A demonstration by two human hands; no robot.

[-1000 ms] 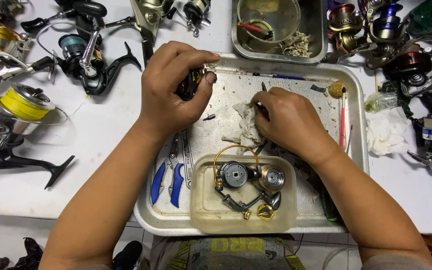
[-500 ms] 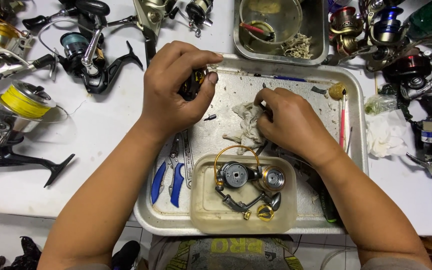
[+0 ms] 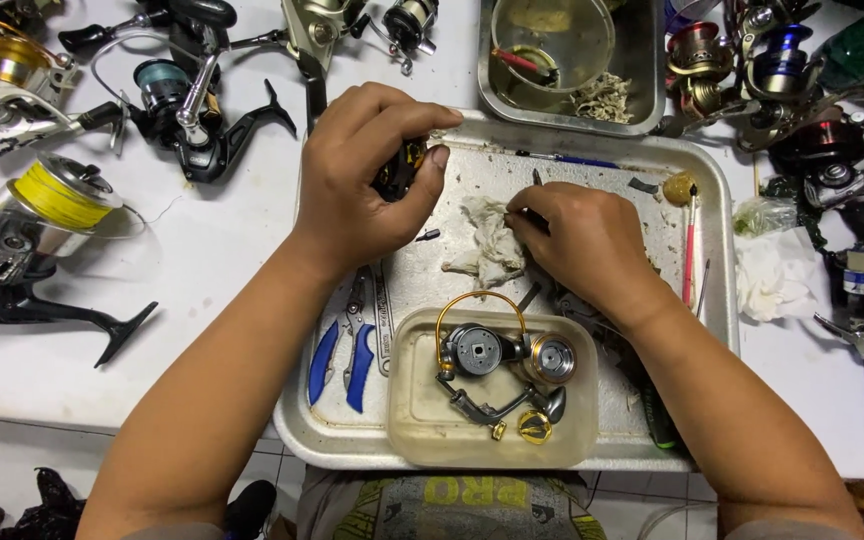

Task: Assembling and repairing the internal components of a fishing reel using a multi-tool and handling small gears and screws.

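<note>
Both hands work over the metal tray (image 3: 712, 200); left hand (image 3: 367, 170) grips a dark reel part (image 3: 399, 168); right hand (image 3: 582, 235) pinches a small tool (image 3: 537, 178).

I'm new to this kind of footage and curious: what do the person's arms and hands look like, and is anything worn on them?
Both arms are bare from the bottom edge of the picture to the fingertips: no sleeves, gloves, watch or rings show. The left hand and right hand have short nails. No cables or markings are visible on either arm.
</note>
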